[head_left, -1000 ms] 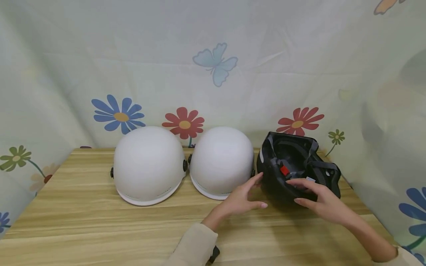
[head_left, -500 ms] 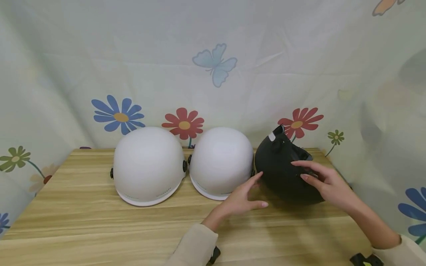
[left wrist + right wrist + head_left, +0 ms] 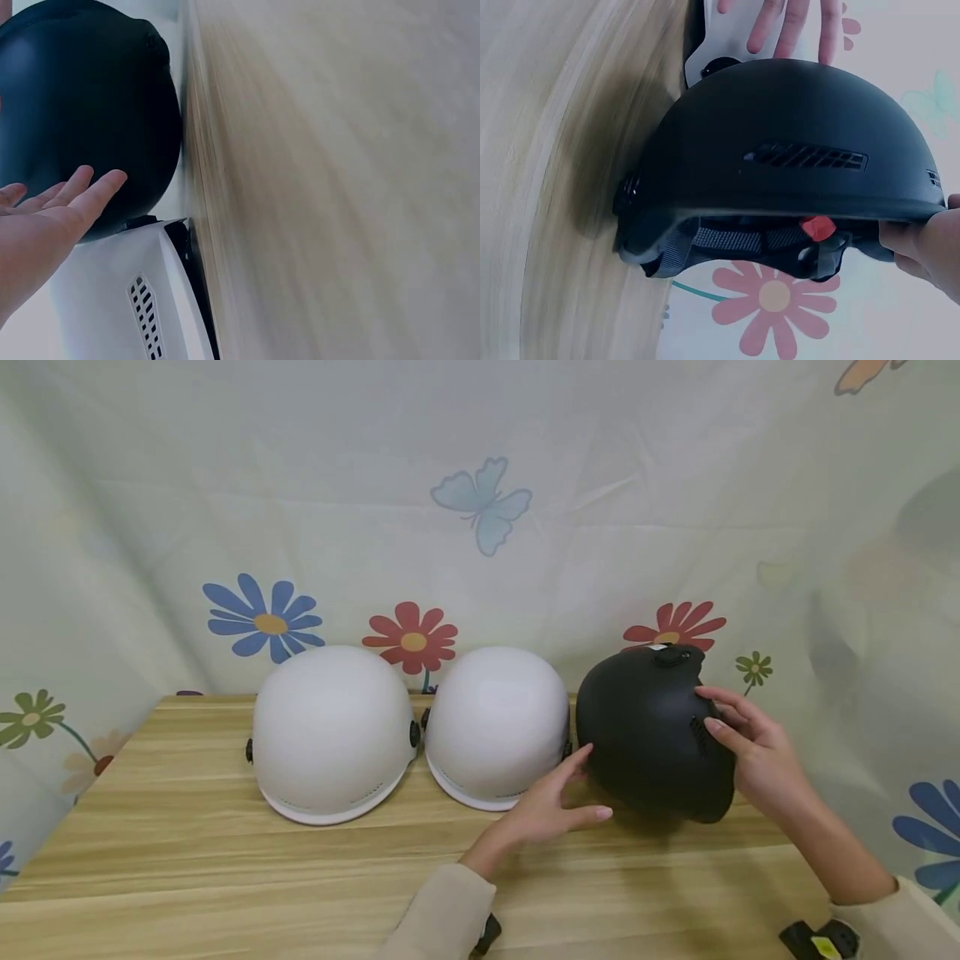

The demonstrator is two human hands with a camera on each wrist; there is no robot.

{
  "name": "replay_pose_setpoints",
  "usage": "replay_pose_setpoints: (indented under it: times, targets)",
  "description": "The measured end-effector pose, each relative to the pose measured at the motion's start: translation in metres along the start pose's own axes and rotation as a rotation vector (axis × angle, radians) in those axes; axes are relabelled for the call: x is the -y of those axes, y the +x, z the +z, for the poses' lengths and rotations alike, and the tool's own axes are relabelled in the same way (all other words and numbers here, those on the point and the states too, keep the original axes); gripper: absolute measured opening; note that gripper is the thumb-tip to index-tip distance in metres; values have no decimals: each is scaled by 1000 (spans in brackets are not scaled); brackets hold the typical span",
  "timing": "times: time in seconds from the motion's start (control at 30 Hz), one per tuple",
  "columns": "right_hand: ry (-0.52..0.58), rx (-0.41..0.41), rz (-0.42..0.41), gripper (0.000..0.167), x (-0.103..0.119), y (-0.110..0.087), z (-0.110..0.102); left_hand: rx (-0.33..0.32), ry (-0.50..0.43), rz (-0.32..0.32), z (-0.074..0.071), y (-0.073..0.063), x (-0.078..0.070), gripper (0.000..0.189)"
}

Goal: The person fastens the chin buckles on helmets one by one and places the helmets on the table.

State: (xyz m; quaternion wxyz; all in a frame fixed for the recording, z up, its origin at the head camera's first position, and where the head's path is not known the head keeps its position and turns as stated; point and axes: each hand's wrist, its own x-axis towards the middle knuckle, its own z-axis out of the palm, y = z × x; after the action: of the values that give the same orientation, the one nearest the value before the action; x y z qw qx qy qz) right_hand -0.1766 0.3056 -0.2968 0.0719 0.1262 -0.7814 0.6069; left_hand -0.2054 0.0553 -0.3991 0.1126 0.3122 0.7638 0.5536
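A matte black helmet (image 3: 645, 743) stands tilted on its side at the table's right, its dome towards the left. My right hand (image 3: 761, 756) grips its rim from the right; in the right wrist view the thumb and fingers (image 3: 907, 240) pinch that edge. Under the rim there, a red buckle piece (image 3: 819, 227) and dark straps show. My left hand (image 3: 543, 810) is at the dome's left side with straight, spread fingers. In the left wrist view those fingers (image 3: 97, 193) lie against or just before the black shell; contact is unclear.
Two white helmets, one on the left (image 3: 333, 735) and one in the middle (image 3: 498, 727), stand dome up in a row beside the black one. The wooden table (image 3: 225, 877) meets a flowered cloth backdrop (image 3: 360, 485) behind and at both sides.
The black helmet has rolled from lying with its hollow upward to its side, opening now turned right. My right hand went up and right with its rim. My left hand stayed nearly still.
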Motion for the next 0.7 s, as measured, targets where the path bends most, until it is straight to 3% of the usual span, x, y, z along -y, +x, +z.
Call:
replay_pose_setpoints:
  times: [0.1, 0.17, 0.33, 0.4, 0.7]
  targets:
    - [155, 33, 32, 39, 1, 3, -3, 1, -7, 11, 2, 2, 1, 81]
    - [118, 53, 55, 41, 3, 5, -6, 3, -4, 21, 4, 3, 1, 81]
    - [-284, 106, 119, 49, 14, 6, -16, 15, -1, 25, 7, 4, -1, 81]
    - [-388, 135, 135, 51, 19, 5, -20, 15, 0, 17, 7, 4, -2, 81]
    - [-565, 196, 107, 54, 26, 3, -27, 14, 11, 8, 8, 4, -2, 80]
